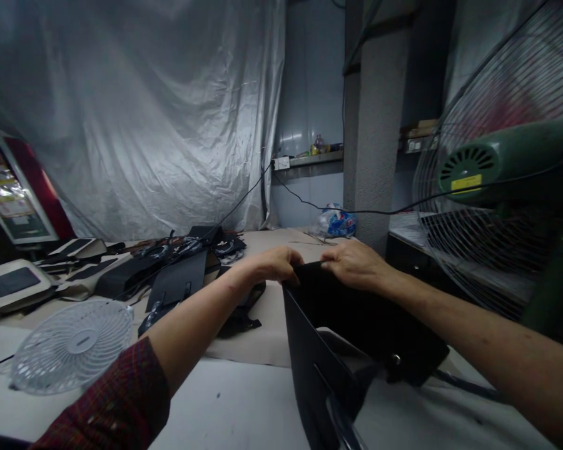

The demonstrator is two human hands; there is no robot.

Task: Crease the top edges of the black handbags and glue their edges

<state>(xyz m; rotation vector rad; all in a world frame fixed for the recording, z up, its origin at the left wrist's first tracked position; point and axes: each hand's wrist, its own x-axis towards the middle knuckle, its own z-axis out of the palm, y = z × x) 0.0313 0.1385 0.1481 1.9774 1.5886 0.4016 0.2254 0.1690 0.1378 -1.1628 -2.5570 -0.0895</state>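
Note:
Both my hands grip the top edge of a black bag body (309, 337), a stiff folded panel that stands open toward me over the table. My left hand (279, 264) pinches its far left corner, fingers bent over the edge. Close beside it, my right hand (354, 264) has thumb and fingers closed on the same far edge. A shiny metal snap (396, 359) shows on the inner right side. A dark strap (340, 422) hangs at the near side, partly blurred. The bag's lower part runs out of the picture.
A white fan grille (77, 344) lies at left. Behind it are piled black bag pieces (176, 281) and beige-and-black bags (14, 284). A large green fan (492, 162) stands close at right, its cable crossing behind my hands. A plastic bag (335, 222) sits at the back.

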